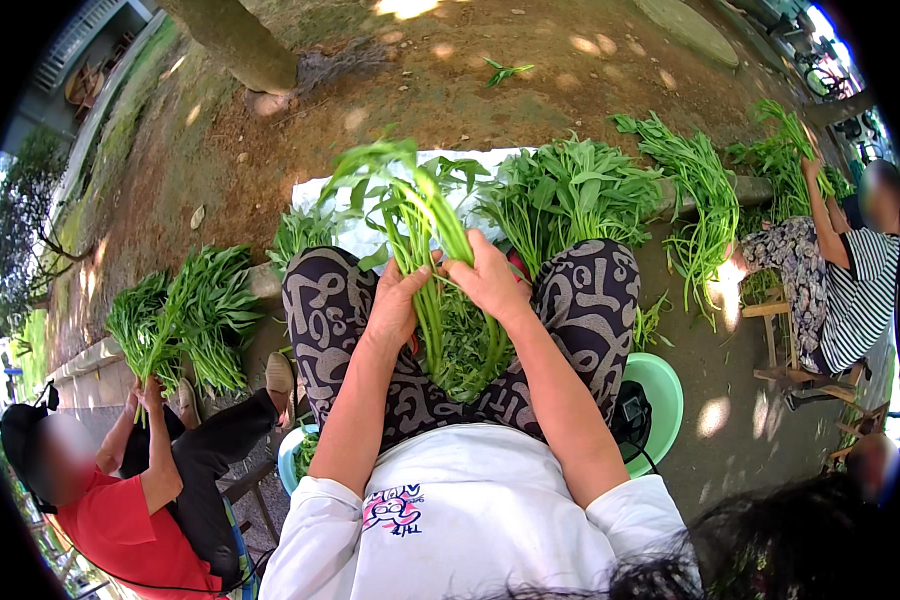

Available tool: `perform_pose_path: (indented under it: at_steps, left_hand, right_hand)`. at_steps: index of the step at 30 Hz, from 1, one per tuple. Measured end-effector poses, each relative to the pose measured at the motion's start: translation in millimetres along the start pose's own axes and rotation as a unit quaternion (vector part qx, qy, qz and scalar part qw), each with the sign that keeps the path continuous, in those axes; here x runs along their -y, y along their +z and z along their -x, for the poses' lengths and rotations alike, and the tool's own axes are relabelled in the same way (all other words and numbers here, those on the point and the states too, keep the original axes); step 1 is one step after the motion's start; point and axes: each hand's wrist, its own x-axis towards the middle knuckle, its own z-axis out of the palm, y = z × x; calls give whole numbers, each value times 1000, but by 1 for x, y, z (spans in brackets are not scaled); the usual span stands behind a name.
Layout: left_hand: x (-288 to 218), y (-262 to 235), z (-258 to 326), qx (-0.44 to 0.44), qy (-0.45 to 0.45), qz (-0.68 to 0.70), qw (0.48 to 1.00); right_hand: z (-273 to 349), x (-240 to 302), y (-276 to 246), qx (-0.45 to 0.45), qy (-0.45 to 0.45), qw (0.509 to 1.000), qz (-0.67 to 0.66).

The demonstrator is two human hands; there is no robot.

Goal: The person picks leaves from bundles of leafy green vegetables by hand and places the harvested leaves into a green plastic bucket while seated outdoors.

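Currently grasping leafy stems [432, 212] in left hand [398, 300] and right hand [490, 280], with white sheet [358, 236] beyond both, greens pile [582, 192] beyond right.

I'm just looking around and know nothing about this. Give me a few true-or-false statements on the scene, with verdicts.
1. The left hand and right hand both grip long-stemmed leafy greens. True.
2. The wearer's trousers are plain white. False: the trousers are dark with a grey pattern.
3. A person in a striped shirt sits to the right. True.
4. The basin beside the right leg is bright red. False: that basin is mint green.
5. A tree trunk stands toward the upper left. True.
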Motion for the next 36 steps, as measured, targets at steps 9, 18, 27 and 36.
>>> perform_pose_path:
  at_steps: [9,18,27,36]
  left_hand:
    - [-1,-3,-1,-55,4,-11,998]
    - [2,-3,-2,-20,3,-12,1000]
    - [4,0,-1,2,2,-72,997]
    - [16,-18,-11,-93,-61,-128,986]
  right_hand:
    - [1,25,-15,-57,52,990,-116]
    - [4,11,1,88,29,994,52]
    - [0,10,-7,3,31,989,147]
    - [-9,16,-24,-150,43,978,-138]
